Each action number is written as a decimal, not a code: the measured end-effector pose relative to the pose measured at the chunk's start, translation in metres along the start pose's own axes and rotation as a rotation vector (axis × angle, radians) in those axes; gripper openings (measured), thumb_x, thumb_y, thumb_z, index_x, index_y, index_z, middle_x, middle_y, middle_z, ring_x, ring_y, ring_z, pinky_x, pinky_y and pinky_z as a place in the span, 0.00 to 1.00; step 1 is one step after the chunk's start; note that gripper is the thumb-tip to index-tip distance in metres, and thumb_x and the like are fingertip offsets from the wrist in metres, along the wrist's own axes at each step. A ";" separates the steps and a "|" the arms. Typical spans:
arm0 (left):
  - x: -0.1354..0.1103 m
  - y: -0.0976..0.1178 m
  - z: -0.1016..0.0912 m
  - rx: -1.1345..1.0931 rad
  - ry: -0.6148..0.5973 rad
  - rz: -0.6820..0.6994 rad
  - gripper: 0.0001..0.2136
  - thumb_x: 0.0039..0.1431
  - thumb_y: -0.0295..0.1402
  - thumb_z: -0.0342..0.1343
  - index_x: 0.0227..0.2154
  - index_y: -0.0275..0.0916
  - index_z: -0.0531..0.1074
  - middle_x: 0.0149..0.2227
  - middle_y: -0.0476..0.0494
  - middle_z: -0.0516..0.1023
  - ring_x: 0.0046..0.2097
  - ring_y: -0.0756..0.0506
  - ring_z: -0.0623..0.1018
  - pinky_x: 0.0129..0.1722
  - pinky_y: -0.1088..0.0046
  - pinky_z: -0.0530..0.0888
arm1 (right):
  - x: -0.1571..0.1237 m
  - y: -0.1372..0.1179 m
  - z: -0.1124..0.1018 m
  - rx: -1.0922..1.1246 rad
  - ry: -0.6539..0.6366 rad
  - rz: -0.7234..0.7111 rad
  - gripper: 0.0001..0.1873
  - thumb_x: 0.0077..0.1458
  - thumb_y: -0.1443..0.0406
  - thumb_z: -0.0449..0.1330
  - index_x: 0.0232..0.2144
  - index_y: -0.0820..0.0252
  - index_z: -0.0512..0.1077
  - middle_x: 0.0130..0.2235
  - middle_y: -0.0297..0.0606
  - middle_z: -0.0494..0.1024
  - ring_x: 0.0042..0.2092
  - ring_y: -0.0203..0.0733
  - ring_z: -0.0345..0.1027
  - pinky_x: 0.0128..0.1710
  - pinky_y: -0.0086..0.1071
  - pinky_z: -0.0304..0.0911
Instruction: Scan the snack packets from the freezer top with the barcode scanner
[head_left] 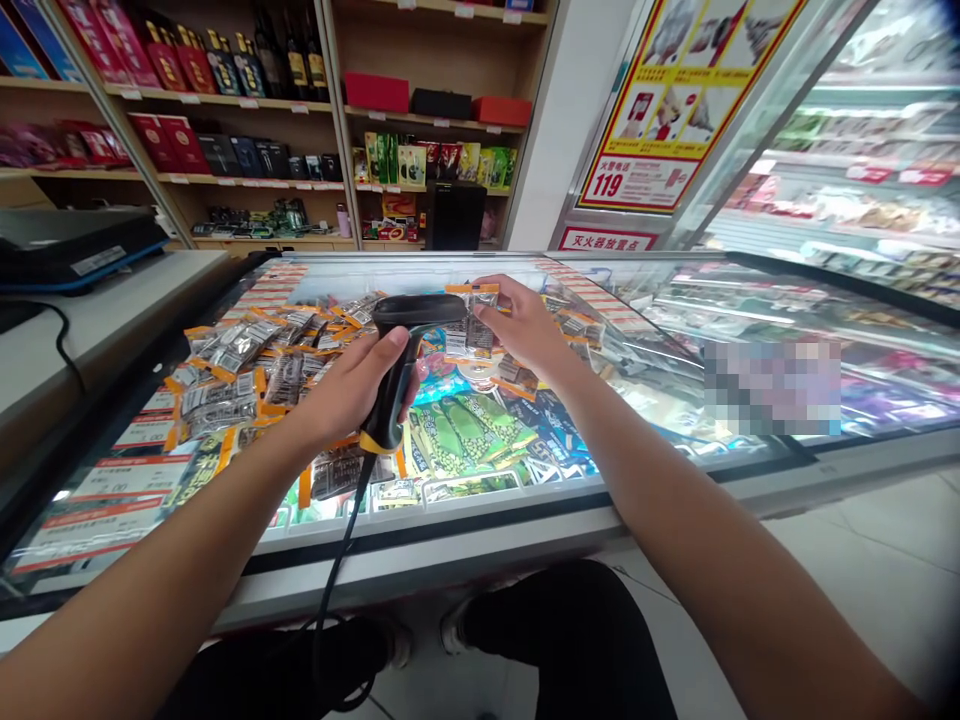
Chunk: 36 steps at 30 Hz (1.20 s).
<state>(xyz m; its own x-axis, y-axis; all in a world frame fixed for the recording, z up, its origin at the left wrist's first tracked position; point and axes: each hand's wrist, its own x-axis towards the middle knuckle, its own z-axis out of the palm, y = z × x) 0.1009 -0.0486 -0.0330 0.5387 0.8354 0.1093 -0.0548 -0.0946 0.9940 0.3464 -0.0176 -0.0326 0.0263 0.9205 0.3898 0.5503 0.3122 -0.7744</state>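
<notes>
My left hand (356,385) is wrapped round the handle of a black barcode scanner (391,385), whose cable hangs down from the yellow-banded grip. The scanner's head points right, towards a small orange-edged snack packet (480,322). That packet is pinched at its right side by my right hand (529,325), above the freezer's glass top. Many similar packets (244,345) lie heaped on the glass to the left, and a few more (581,325) lie near my right hand. Under the glass, green ice-cream packs (472,430) show.
The glass-topped chest freezer (480,525) spans the area before me, with price labels (124,475) along its left. A counter (142,300) carrying a black device (79,245) stands at left. Shelves (300,105) of bottles and boxes are behind. The scanner's cable (330,590) dangles by my legs.
</notes>
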 end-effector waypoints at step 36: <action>0.008 0.010 -0.012 0.000 0.193 0.109 0.26 0.61 0.61 0.47 0.31 0.39 0.68 0.21 0.47 0.73 0.19 0.50 0.72 0.17 0.74 0.68 | 0.000 0.018 0.056 -0.456 -0.091 -0.081 0.49 0.47 0.51 0.72 0.66 0.61 0.61 0.58 0.52 0.66 0.63 0.62 0.57 0.59 0.51 0.60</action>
<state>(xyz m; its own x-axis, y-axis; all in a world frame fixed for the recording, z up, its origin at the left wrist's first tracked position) 0.0950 -0.0362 -0.0223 0.3582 0.9086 0.2149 -0.1039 -0.1900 0.9763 0.3097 0.0015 -0.0740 -0.0940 0.9206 0.3791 0.8583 0.2678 -0.4377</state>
